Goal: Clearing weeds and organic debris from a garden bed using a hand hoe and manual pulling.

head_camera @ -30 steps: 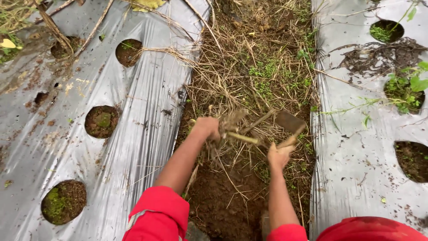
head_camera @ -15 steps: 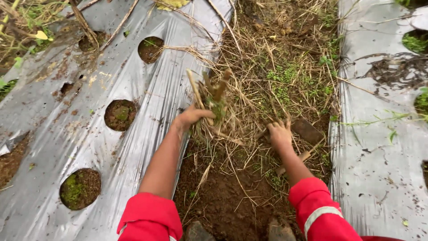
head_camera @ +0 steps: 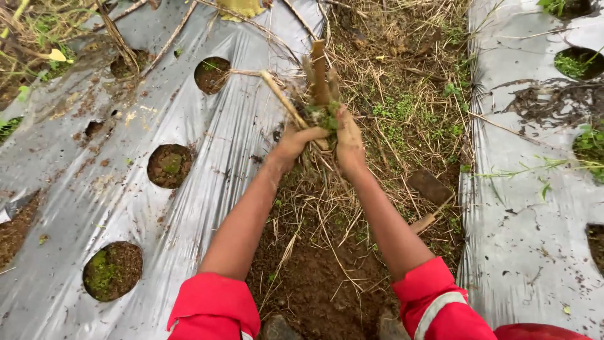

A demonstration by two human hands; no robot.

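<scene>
Nearest the camera, two red sleeves (head_camera: 217, 305) are showing at the bottom edge, with bare forearms reaching up the dark, crumbly soil (head_camera: 314, 283) of the furrow. Dry straw (head_camera: 314, 214) is lying across it in thin pale strands. Just right of the right forearm a hoe (head_camera: 430, 189) is resting on the ground — flat dark blade, short wooden handle slanting down toward the sleeve.

Further up, the left hand (head_camera: 294, 141) and the right hand (head_camera: 348, 141) are closing side by side around a clump of weeds (head_camera: 319, 94), fingers wrapped tight on its lower end. The clump is being held above the furrow, its long axis running near to far: brown woody stalks pointing away from the person, a tuft of green at the grip, one pale stalk angling off to the left.

On both sides, wrinkled silver plastic mulch (head_camera: 207, 151) is covering the beds, smeared with mud. Round planting holes (head_camera: 113, 271) are cut in it — each holding dark soil with moss or small green sprouts. At the far end, low green weeds and more straw are filling the furrow.
</scene>
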